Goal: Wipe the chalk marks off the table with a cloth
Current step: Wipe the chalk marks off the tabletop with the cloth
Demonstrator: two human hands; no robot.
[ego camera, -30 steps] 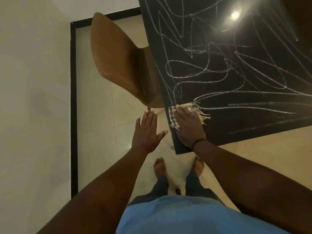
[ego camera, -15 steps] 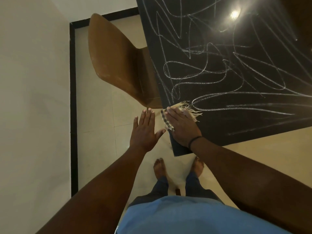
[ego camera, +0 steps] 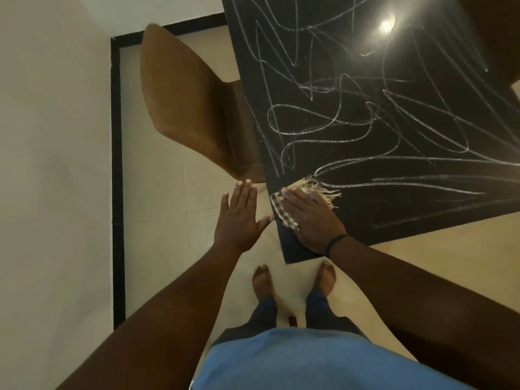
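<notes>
the right hand lies flat on a checked cloth at the near corner of the black bench. its fingers are straight and close together, and they press the cloth down on the bench. they are not curled round it. the cloth pokes out on both sides of the hand. its checked edge hangs a little over the left edge of the bench, and its pale fringe lies on the bench top past the fingertips. a thin dark band goes round the right wrist.

the left hand is out in the air just beside the bench corner, over the floor. its fingers are straight and spread a bit, palm down, and it holds nothing. its thumb points at the bench edge, very near the cloth, but i cannot tell if it touches.

white chalk marks loop and cross over most of the bench top. the lines start right beside the fringe of the cloth. a bright light spot shines on the far part of the bench.

a brown chair stands at the left side of the bench, with its seat tucked under the edge. two bare feet stand on the pale floor tiles near the bench corner. the person wears a blue shirt and dark trousers.
</notes>
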